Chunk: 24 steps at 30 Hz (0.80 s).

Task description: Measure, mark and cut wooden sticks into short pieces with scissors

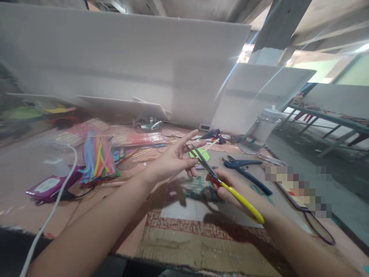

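Observation:
My left hand (184, 157) is over the middle of the table, index finger stretched out, thumb and other fingers closed round a thin pale stick (212, 145). The stick's far end slants up to the right; its middle is hidden by the fingers. My right hand (230, 188) grips scissors (242, 202) with yellow and red handles. Their blades are parted and point up to the left, close to the left fingers and across the stick from this view. Behind the blades lies a bright green paper piece (203, 154). Blue-handled cutting pliers (245, 171) rest to the right.
Coloured strips (98, 159) and a purple glue gun (53, 186) lie at left, near a white cable (62, 188). Packed sticks (138, 139) lie further back. A clear jar (262, 130) stands at right. Cardboard (173, 246) covers the front; white boards (115, 61) stand behind.

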Each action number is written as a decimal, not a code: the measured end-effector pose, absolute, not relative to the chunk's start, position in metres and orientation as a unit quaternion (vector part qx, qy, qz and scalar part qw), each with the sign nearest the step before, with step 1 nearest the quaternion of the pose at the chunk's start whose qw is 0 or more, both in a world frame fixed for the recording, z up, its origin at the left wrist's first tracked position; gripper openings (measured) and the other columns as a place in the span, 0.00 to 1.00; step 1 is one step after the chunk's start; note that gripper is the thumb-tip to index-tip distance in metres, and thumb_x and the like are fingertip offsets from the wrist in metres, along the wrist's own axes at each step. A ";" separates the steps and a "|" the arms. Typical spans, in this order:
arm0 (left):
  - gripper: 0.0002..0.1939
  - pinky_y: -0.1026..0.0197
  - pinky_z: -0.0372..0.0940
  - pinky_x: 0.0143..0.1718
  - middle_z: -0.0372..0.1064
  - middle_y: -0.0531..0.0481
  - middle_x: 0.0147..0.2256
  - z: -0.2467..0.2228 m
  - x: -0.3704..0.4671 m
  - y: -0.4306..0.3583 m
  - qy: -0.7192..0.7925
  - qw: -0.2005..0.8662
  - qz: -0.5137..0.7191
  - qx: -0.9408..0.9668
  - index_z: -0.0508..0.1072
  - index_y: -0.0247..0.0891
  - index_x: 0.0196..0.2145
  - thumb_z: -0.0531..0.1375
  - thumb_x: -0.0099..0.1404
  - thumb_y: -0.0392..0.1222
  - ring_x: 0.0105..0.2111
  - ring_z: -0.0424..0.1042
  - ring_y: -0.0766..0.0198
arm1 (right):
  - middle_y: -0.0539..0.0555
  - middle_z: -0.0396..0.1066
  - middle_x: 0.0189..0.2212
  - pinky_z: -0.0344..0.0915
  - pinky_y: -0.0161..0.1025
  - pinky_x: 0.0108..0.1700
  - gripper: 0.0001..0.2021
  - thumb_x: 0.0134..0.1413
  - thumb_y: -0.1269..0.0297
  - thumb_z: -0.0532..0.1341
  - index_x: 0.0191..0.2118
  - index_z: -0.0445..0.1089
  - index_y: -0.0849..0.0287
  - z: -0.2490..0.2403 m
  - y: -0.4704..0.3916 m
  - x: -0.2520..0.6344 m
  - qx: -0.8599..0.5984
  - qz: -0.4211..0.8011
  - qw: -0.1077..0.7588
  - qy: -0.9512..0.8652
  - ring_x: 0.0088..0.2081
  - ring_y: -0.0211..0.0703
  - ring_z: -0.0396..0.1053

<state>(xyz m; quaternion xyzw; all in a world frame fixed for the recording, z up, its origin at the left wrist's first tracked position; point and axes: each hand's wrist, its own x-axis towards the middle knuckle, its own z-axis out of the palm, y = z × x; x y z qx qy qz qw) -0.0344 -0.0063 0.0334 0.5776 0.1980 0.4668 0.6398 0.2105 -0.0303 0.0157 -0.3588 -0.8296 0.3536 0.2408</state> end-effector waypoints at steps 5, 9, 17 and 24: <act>0.51 0.69 0.69 0.22 0.64 0.36 0.63 0.031 -0.034 -0.006 0.201 0.657 0.470 0.555 0.44 0.63 0.71 0.66 0.62 0.29 0.23 0.75 0.73 | 0.59 0.72 0.44 0.70 0.43 0.43 0.28 0.62 0.41 0.57 0.55 0.65 0.59 0.015 -0.036 0.207 -0.352 0.409 0.253 -0.803 0.42 0.49 0.70; 0.54 0.70 0.68 0.21 0.69 0.35 0.58 0.028 -0.030 -0.006 0.206 0.674 0.460 0.540 0.41 0.60 0.72 0.66 0.61 0.28 0.20 0.73 0.75 | 0.59 0.73 0.45 0.71 0.43 0.44 0.30 0.60 0.38 0.58 0.57 0.65 0.57 0.013 -0.037 0.206 -0.351 0.419 0.258 -0.796 0.42 0.49 0.71; 0.41 0.73 0.59 0.14 0.72 0.40 0.55 0.030 -0.030 -0.007 0.209 0.677 0.446 0.546 0.58 0.50 0.65 0.68 0.59 0.32 0.16 0.69 0.79 | 0.58 0.71 0.43 0.69 0.43 0.46 0.30 0.61 0.36 0.56 0.53 0.66 0.58 0.014 -0.037 0.207 -0.340 0.413 0.251 -0.807 0.43 0.49 0.69; 0.24 0.74 0.55 0.14 0.77 0.46 0.47 0.027 -0.027 -0.007 0.193 0.692 0.446 0.535 0.68 0.40 0.47 0.72 0.55 0.33 0.15 0.63 0.82 | 0.57 0.70 0.43 0.69 0.44 0.45 0.30 0.60 0.38 0.58 0.56 0.65 0.58 0.008 -0.039 0.209 -0.331 0.410 0.258 -0.810 0.42 0.49 0.68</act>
